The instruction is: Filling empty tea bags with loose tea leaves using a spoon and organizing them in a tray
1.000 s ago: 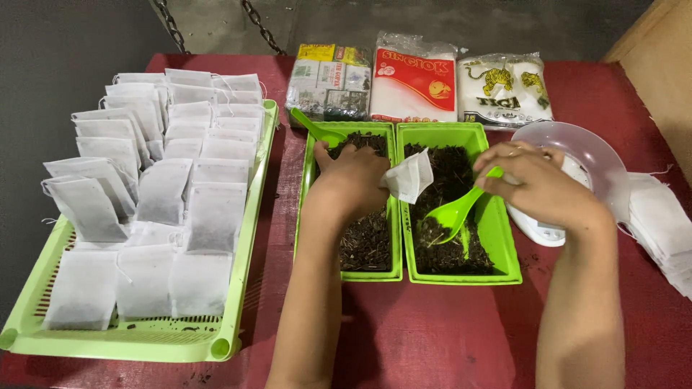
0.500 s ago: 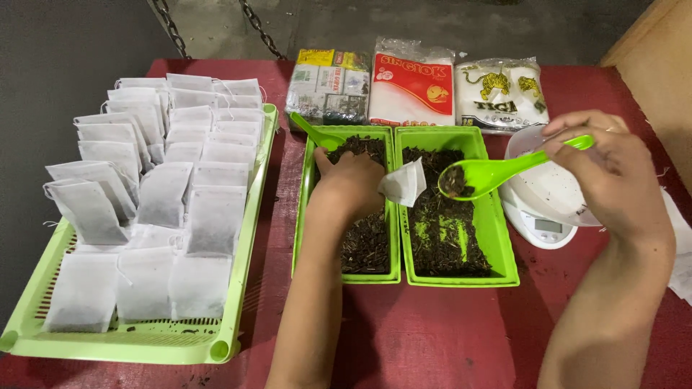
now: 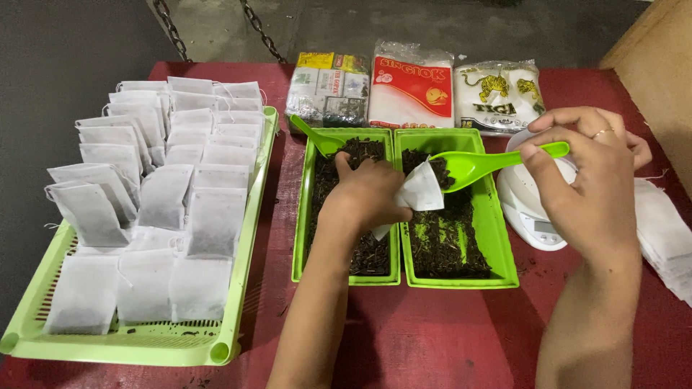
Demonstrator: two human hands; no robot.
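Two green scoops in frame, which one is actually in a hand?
The scoop over the right tray, held by its handle in the right hand, bowl at the white bag in the left hand. The other scoop lies untouched in the left tray.

Small white paper filter bag (image 3: 420, 193) half covered by left hand (image 3: 364, 196). Mouth of bag out of sight behind green plastic scoop (image 3: 484, 163). White digital scale (image 3: 532, 207) mostly hidden behind right hand (image 3: 587, 189). Stack of empty white bags (image 3: 667, 238) cut off at right edge.
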